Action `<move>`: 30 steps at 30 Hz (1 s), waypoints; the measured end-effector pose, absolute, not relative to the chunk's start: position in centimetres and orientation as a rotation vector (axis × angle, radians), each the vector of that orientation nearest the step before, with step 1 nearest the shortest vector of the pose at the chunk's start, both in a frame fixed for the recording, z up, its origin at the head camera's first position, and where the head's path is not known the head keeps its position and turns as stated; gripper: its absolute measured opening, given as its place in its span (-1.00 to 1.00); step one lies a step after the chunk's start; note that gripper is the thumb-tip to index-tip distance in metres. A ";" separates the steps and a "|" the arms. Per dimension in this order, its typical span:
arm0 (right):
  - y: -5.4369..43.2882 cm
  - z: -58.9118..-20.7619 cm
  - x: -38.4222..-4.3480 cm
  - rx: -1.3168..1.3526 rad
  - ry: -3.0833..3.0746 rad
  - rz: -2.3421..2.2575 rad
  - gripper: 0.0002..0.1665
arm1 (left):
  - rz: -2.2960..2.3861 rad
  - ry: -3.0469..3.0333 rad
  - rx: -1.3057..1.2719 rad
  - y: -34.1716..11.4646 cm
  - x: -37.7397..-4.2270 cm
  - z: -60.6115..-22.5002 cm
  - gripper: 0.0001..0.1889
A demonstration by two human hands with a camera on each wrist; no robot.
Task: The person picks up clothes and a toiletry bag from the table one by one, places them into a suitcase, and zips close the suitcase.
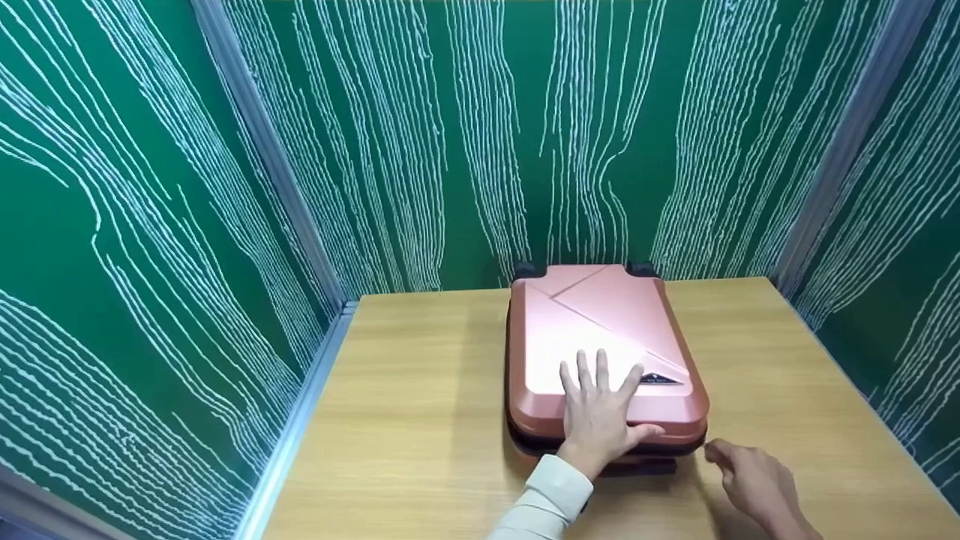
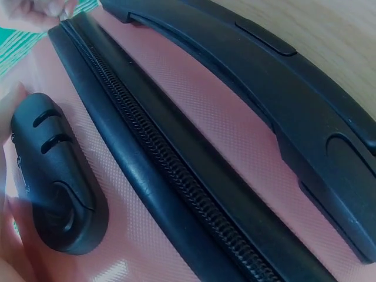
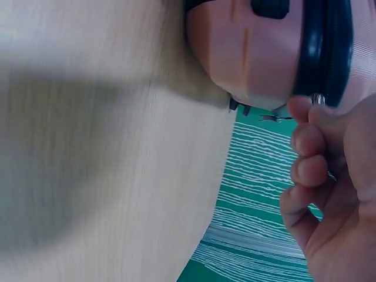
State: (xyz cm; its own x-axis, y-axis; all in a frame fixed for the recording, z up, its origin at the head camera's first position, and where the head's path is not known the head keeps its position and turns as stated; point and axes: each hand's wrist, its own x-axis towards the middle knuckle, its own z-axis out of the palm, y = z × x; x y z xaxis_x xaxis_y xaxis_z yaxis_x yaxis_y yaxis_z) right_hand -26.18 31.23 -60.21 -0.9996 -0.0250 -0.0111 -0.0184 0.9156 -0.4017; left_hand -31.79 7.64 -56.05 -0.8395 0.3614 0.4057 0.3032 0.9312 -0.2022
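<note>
A pink hard-shell suitcase [image 1: 600, 307] lies flat on the wooden table. My left hand [image 1: 598, 416] rests on its top shell near the front edge, fingers spread and straight. At the suitcase's front right corner is my right hand [image 1: 756, 480], whose thumb and forefinger pinch a metal zipper pull [image 3: 318, 100]. In the left wrist view, the closed zipper [image 2: 147, 135] runs between black bands along the side. A black combination lock [image 2: 61, 176] sits on the shell beside it, close to the left hand. Across the zipper is a black carry handle [image 2: 282, 70].
The wooden table [image 1: 405, 375] extends on both sides of the suitcase. Green panels [image 1: 480, 150] with white wavy lines stand behind and to each side, joined by grey metal posts [image 1: 262, 135]. Black wheels [image 1: 640, 268] at the suitcase's far end lie near the back panel.
</note>
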 end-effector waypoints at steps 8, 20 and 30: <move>30.1 -60.0 -25.6 -0.059 3.084 -0.636 -0.79 | 0.198 -2.635 -0.480 7.5 -31.9 -56.0 0.05; 30.0 -60.5 -24.7 -0.151 3.181 -0.672 -0.87 | 0.219 -2.610 -0.478 7.6 -32.0 -56.4 0.05; 29.4 -61.3 -24.2 -0.147 3.248 -0.765 -0.80 | 0.246 -2.627 -0.488 7.5 -32.1 -56.4 0.04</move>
